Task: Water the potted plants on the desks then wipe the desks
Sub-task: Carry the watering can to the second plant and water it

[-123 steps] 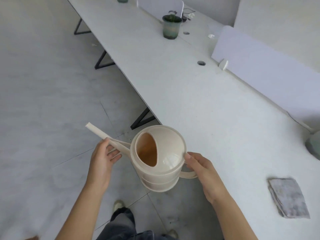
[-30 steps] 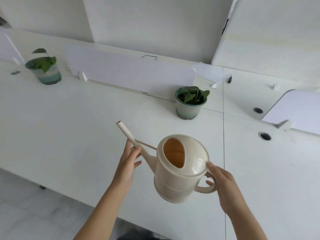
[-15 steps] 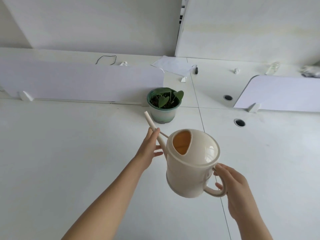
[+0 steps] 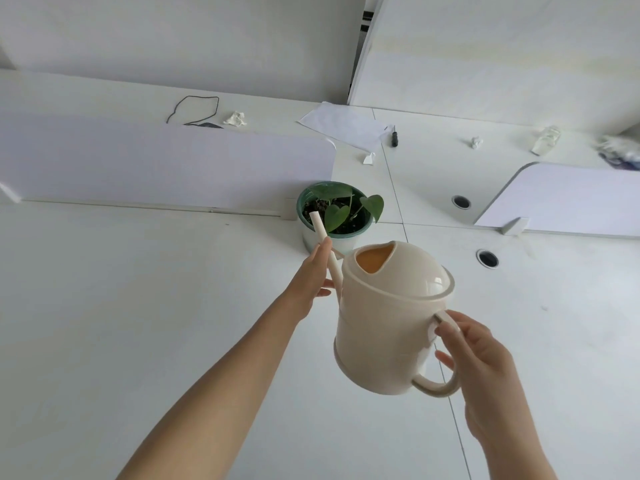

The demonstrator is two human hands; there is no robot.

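Right hand [image 4: 485, 368] grips the cream watering can [image 4: 388, 317] by its handle; left hand [image 4: 313, 282] pinches the spout (tip over the potted plant [image 4: 337, 216]).

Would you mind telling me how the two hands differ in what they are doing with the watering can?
The right hand grips the handle at the back of the watering can and carries it; the left hand only steadies the thin spout. The left hand reaches farther forward, near the potted plant, while the right hand sits closer to the body. Both are bare and touch the same can.
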